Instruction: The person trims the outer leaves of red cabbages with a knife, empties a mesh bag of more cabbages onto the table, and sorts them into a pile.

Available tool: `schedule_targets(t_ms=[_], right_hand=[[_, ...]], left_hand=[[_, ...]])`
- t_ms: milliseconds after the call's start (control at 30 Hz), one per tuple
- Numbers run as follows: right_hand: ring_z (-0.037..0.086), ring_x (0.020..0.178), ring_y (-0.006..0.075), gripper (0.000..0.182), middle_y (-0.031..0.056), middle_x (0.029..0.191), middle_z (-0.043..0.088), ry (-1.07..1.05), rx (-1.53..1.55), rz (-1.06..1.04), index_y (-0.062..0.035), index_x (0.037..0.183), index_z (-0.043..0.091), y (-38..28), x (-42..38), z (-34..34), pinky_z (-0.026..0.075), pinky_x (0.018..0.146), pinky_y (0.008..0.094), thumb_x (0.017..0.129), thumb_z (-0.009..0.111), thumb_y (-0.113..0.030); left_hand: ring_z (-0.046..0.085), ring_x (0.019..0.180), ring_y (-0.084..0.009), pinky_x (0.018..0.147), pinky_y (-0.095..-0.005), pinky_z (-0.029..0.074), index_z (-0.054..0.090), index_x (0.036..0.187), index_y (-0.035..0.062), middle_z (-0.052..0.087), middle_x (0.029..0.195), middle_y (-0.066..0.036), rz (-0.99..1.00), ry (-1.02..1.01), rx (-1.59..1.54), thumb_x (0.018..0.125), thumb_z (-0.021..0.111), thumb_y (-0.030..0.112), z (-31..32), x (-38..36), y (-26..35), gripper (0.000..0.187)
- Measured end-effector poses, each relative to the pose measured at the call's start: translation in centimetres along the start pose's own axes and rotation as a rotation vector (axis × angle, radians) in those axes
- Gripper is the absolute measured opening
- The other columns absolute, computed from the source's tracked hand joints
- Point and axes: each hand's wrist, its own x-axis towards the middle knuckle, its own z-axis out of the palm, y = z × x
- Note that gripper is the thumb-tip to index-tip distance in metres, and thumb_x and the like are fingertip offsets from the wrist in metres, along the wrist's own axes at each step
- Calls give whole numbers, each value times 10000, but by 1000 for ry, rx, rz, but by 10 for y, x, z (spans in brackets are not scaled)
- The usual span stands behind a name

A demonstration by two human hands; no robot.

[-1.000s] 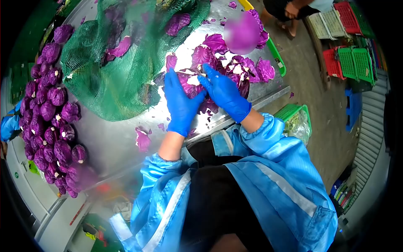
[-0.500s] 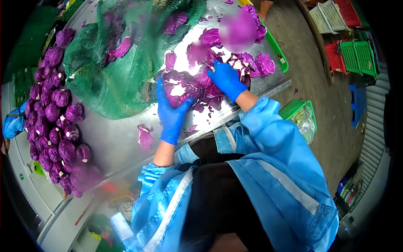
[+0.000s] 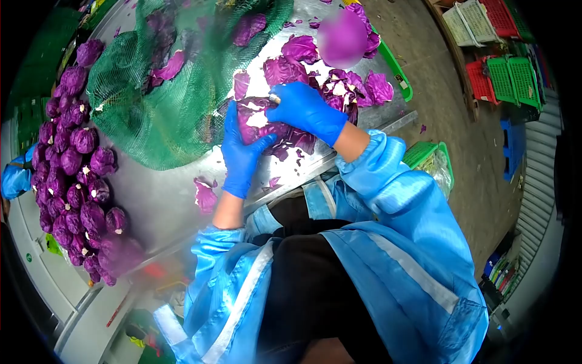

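Observation:
My left hand (image 3: 240, 153), in a blue glove, cups a red cabbage (image 3: 251, 124) from the near left, thumb and fingers spread around it. A white cut patch shows on the cabbage's upper face. My right hand (image 3: 306, 109), also gloved in blue, is closed at the right side of that cabbage, its fingers touching it. It grips a small knife, mostly hidden by the glove now; only a pale bit shows by the fingertips. Loose purple cabbage leaves (image 3: 285, 70) lie around and beyond both hands on the metal table (image 3: 163, 197).
Green netting (image 3: 176, 115) with leaves on it spreads across the table's left middle. Several red cabbages (image 3: 71, 161) are heaped along the left edge. A green crate (image 3: 427, 155) stands on the floor at right, more baskets (image 3: 509, 79) beyond. Another person's blue sleeve (image 3: 16, 181) shows far left.
My right hand has moved left onto the cabbage, and the thin metal blade seen before is now hidden. My left hand keeps its hold. The whole view has shifted slightly.

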Motion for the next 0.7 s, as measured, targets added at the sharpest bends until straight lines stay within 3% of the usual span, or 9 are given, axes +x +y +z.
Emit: schedule_targets(t_ms=[100,133,267,367,467,500,567,633,700], right_hand=[[643,810,392,287,199,869,653,284,-58,-230,-94,1001,647,55,12,26,511,667,452,756,693,-237],[636,782,397,274,191,833,648,291,-215,-141,-105,993,642,82,9,35,505,647,463,748,677,-222],[642,787,392,228,186,853,657,173,-61,123,-112,976,633,86,-9,24,513,671,482,785,612,-233],[659,802,364,466,169,960,670,422,-20,-55,-154,1270,555,59,-25,21,524,682,464,827,658,-254],[669,870,361,691,187,1146,637,154,159,-162,-179,1424,416,6,-43,16,540,745,431,838,718,-388],[665,876,370,622,195,1054,669,221,-25,-283,-177,1401,462,-2,-39,25,532,739,435,874,657,-443],[660,893,383,512,205,991,679,-31,6,-85,-160,1289,584,-15,-14,9,528,735,434,902,589,-495],[660,881,373,431,209,960,675,19,-72,-153,-158,1150,673,10,27,7,529,731,425,918,552,-501],[663,864,366,310,188,920,680,19,-123,-169,-161,1063,689,15,39,7,534,725,447,881,625,-404]], left_hand=[[564,1159,-239,988,-349,481,259,1500,50,514,1361,-151,10,-33,-71,651,846,64,-6,-1,4,1032],[553,1174,-249,993,-354,482,256,1503,53,499,1370,-149,3,-36,-131,653,840,43,-10,-2,2,1031],[523,1214,-258,1032,-364,457,234,1509,59,456,1407,-143,-78,-62,-392,648,843,49,-19,-7,2,1055],[509,1233,-264,1044,-375,445,232,1508,58,434,1427,-144,47,-76,-125,639,863,106,-24,-10,-6,1076],[479,1275,-261,1061,-377,423,209,1512,58,411,1448,-157,25,-162,-52,621,888,191,-23,-9,-4,1128],[472,1285,-261,1065,-376,418,202,1514,59,410,1449,-158,-3,-192,-61,619,890,200,-21,-9,-1,1138],[421,1335,-286,1103,-389,366,171,1515,34,356,1491,-175,37,-189,63,629,888,219,-20,-10,-3,1155],[397,1354,-305,1117,-397,343,162,1513,19,322,1513,-186,73,-122,195,631,887,228,-13,-13,0,1161],[346,1385,-341,1135,-407,308,151,1511,4,258,1542,-210,151,-104,250,630,886,271,-10,-14,-7,1179]])
